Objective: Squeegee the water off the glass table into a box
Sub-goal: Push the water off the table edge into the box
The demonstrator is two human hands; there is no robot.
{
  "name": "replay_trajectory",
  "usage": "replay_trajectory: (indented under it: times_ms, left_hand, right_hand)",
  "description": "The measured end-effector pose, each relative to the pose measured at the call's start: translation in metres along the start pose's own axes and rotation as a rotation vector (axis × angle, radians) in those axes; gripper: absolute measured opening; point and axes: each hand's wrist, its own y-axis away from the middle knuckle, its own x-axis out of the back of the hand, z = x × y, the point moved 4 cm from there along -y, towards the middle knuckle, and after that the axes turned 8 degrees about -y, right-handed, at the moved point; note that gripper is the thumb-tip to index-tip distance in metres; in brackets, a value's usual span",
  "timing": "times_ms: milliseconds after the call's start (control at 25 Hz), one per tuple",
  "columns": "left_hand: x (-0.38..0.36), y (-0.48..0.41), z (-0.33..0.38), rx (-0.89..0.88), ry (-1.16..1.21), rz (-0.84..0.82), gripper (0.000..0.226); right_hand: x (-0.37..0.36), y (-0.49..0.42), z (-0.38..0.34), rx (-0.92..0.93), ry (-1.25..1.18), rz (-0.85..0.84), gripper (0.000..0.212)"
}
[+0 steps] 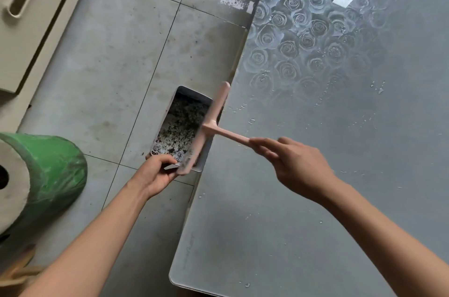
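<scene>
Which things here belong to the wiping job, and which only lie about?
Job: squeegee in right hand; box in left hand; glass table; water drops.
Lying about: green bin; paper roll; beige cabinet.

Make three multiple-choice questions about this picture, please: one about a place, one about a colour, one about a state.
1. Where is the box relative to the table?
A) on the middle of the glass
B) at the table's edge, over the floor
C) under the table

2. What colour is the squeegee?
A) pink
B) blue
C) black

3. What is the right hand doing?
A) resting empty and open
B) gripping the squeegee's handle
C) pressing flat on the glass

Answers:
1 B: the left hand holds the box by the edge, with floor tiles behind it.
2 A: the blade and handle are both pink.
3 B: its fingers close round the end of the handle.
</scene>
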Motion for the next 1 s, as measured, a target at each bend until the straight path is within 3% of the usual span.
replay_trajectory:
  times_ms: [240,480,720,920,1000]
  left_hand:
    - [0.025,0.019,-0.005,-0.002,0.088,0.049,0.021]
    - [0.044,0.088,0.006,-0.08,0.142,0.061,0.028]
    - [0.078,0.187,0.045,-0.15,0.138,0.037,0.03]
    - [0.137,0.254,0.099,-0.175,0.002,0.098,0.003]
    - [0.171,0.274,0.136,-0.184,-0.111,0.117,0.01]
  right_hand:
    - [0.024,0.026,-0.005,-0.103,-0.371,0.185,0.034]
    - [0.044,0.06,-0.03,-0.143,-0.517,0.175,0.029]
    - [0.089,0.077,-0.118,-0.039,-0.609,0.183,0.025]
    - [0.122,0.089,-0.203,0.036,-0.604,0.174,0.036]
    - [0.129,0.083,-0.244,0.03,-0.654,0.205,0.036]
